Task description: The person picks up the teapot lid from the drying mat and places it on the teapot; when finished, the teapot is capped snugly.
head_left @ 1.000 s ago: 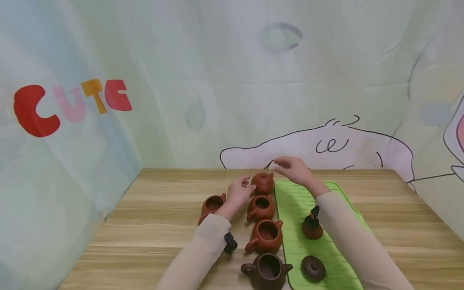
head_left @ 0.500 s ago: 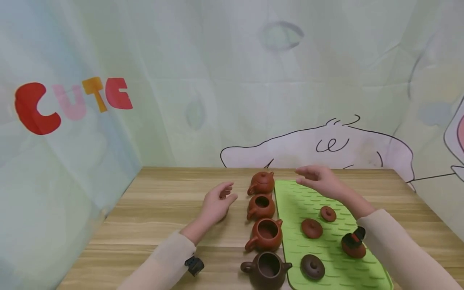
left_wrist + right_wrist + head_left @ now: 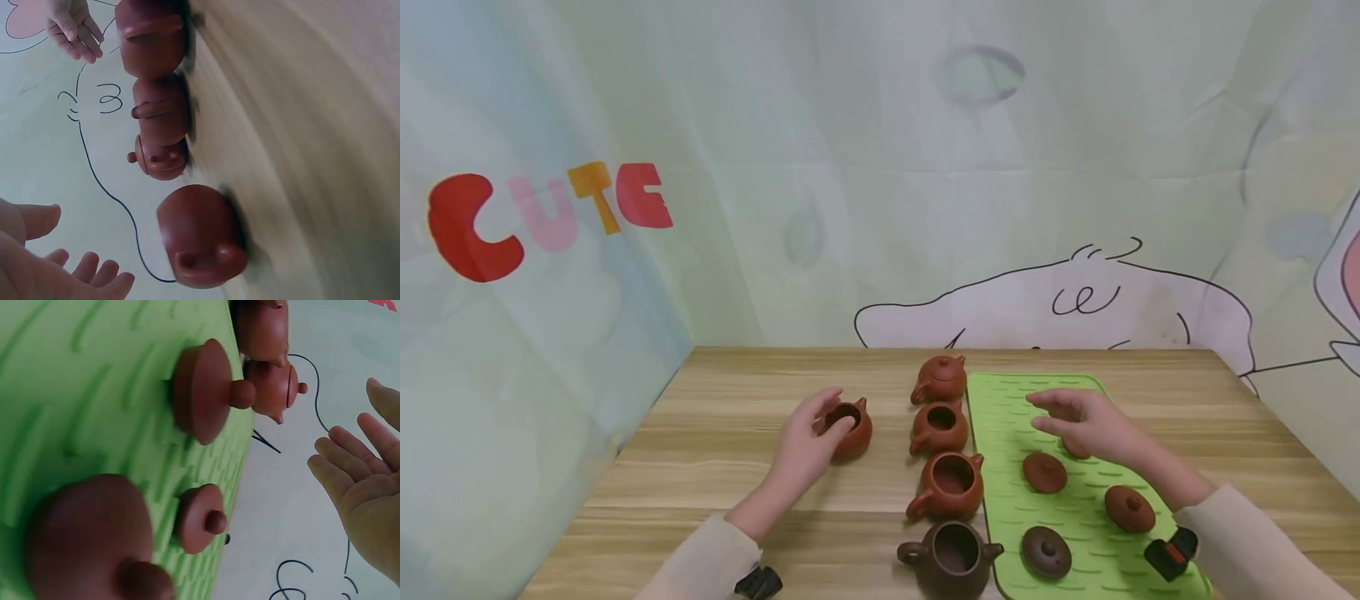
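Note:
My left hand [image 3: 808, 437] hovers with loosely bent fingers beside a lidless reddish-brown teapot [image 3: 859, 439] that stands apart on the left. In the left wrist view there is a gap between the fingers and this teapot [image 3: 200, 231], whose handle faces the camera. Over the green mat [image 3: 1000, 400], my right hand [image 3: 1086, 421] is held in the air with nothing in it. Beneath and around it lie a small lid [image 3: 1077, 448], partly hidden by the hand, a reddish lid [image 3: 1045, 472], a larger reddish-brown lid [image 3: 1130, 509] and a dark brown lid [image 3: 1047, 552].
Along the mat's left edge runs a row: a lidded teapot [image 3: 942, 379] at the back, two open reddish teapots [image 3: 951, 498] [image 3: 940, 437], and a dark brown open teapot [image 3: 955, 575] in front. A printed curtain [image 3: 820, 167] hangs behind the wooden table [image 3: 730, 383].
My left hand has drawn back from the lidded teapot and come left to the separate lidless teapot. The right hand has moved right and nearer from the row's back end, over the mat.

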Tool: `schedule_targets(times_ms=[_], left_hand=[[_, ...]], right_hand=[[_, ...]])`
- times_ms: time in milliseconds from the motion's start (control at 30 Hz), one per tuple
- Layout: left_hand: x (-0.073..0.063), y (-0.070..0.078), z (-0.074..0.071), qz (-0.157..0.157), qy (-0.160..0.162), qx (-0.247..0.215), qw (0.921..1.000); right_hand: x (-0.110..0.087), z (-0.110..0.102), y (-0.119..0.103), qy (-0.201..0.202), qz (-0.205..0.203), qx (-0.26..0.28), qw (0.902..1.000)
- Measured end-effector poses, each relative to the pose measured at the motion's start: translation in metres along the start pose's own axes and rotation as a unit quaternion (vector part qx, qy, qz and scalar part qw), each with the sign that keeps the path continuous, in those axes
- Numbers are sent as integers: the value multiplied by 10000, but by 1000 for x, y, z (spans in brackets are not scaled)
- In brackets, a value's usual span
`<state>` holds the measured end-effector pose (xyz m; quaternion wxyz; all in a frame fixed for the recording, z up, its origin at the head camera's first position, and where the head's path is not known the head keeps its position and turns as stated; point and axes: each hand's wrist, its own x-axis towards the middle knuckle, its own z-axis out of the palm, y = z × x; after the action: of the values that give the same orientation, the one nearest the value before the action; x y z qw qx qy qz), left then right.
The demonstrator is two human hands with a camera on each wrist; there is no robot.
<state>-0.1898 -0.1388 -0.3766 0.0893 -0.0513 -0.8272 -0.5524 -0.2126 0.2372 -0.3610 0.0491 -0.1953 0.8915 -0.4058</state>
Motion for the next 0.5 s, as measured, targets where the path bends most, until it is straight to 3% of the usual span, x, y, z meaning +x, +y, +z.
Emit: schedule_targets(times_ms=[333, 500], left_hand=[[-13, -20, -5, -403, 244, 126, 9988], [-15, -25, -7, -719, 371, -100, 9967]], right_hand=[[-19, 11, 6, -106, 128, 452, 9988], [-24, 19, 11, -174, 269, 629, 9975]])
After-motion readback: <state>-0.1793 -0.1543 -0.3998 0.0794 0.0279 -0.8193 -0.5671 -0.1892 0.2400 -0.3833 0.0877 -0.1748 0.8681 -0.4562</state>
